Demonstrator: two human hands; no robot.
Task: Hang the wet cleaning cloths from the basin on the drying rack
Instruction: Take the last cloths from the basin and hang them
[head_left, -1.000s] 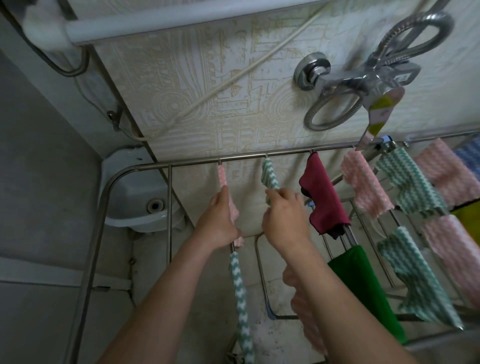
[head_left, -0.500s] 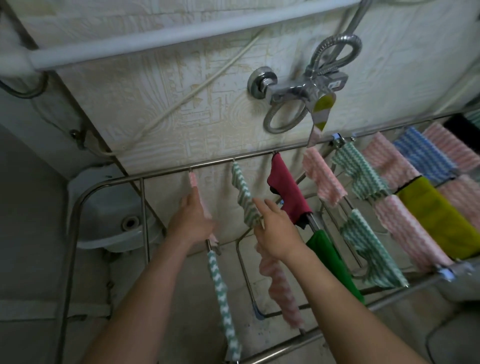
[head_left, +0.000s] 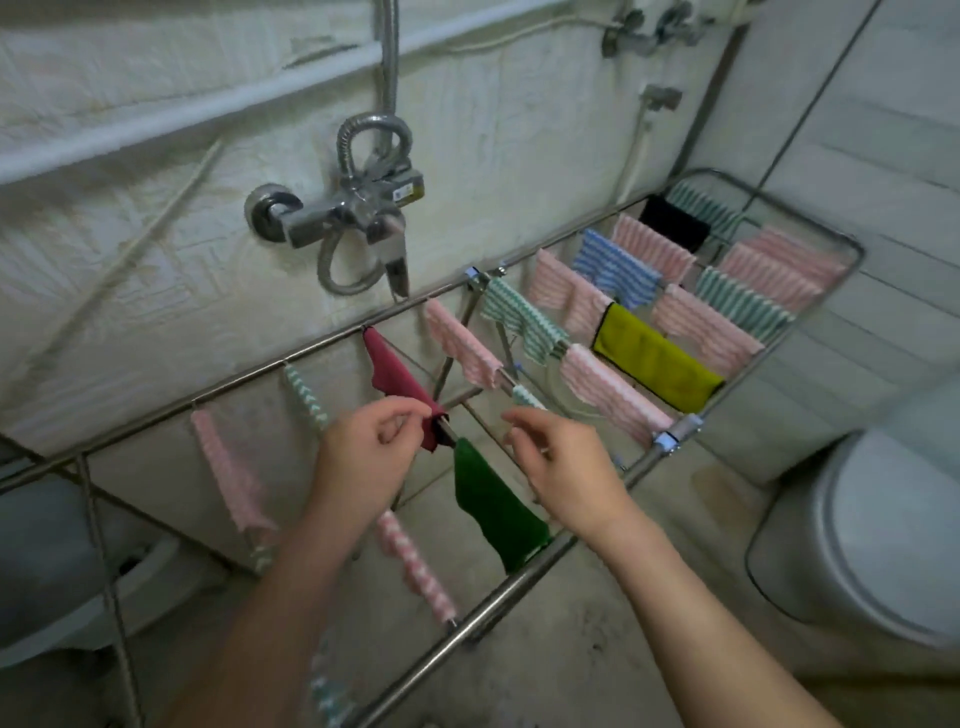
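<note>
Left hand at the maroon microfibre cloth, grip unclear; right hand slack at 3 o'clock; I'd spread it flat.

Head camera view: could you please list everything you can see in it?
drying rack: one, steel, along the wall
pink striped cloths: about eight, across the rack
green-white striped cloths: about six, across the rack
blue striped cloth: one, far rails
black cloth: one, far end
yellow cloth: one, right rails
maroon cloth: one, centre
dark green cloth: one, below maroon
shower tap: one, chrome, wall
toilet: one, white, right
left hand: pinches maroon cloth
right hand: beside it, grasp unclear
</note>
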